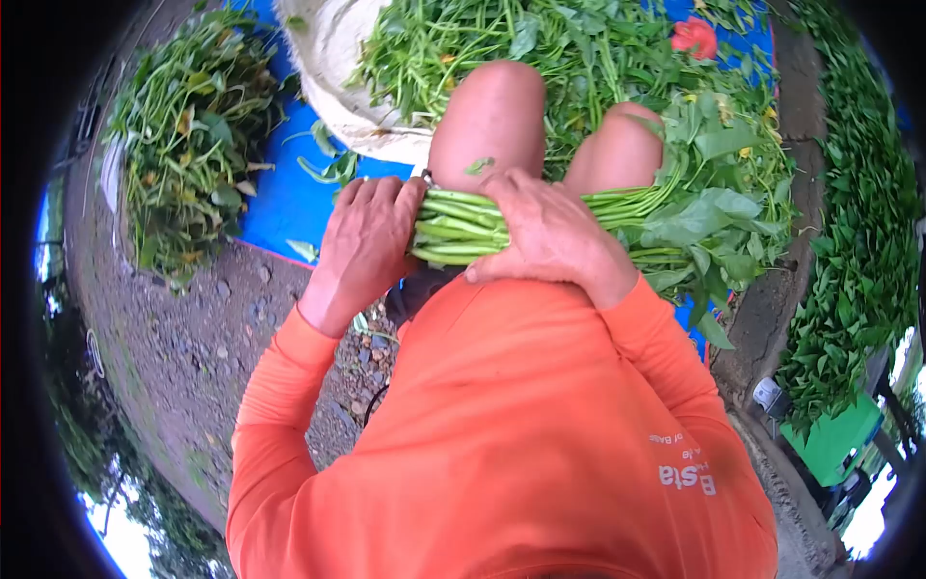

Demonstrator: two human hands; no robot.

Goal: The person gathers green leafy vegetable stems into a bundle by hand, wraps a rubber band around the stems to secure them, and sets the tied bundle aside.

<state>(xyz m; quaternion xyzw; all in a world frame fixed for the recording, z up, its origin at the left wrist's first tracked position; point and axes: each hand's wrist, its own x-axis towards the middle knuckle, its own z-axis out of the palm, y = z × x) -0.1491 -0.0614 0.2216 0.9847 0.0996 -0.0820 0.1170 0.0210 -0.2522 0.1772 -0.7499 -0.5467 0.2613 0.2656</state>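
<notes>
A bundle of leafy green stems (458,232) lies sideways across my lap, its cut-looking ends to the left and its broad leaves (709,227) spreading to the right. My left hand (371,232) is closed around the stem ends, knuckles up. Over the middle of the bundle curls my right hand (555,234), with its thumb along the near side and its fingers on the far side. The palms and the undersides of the stems are hidden. A small leaf fragment (479,166) sticks to my left knee, just beyond the right hand.
Beyond my knees is a large heap of loose greens (598,48) beside a pale sack (333,87) on a blue sheet (280,198). Another heap (188,145) stands at left, near gravelly ground (227,318). Leafy plants (863,212) and a green container (834,439) are at right.
</notes>
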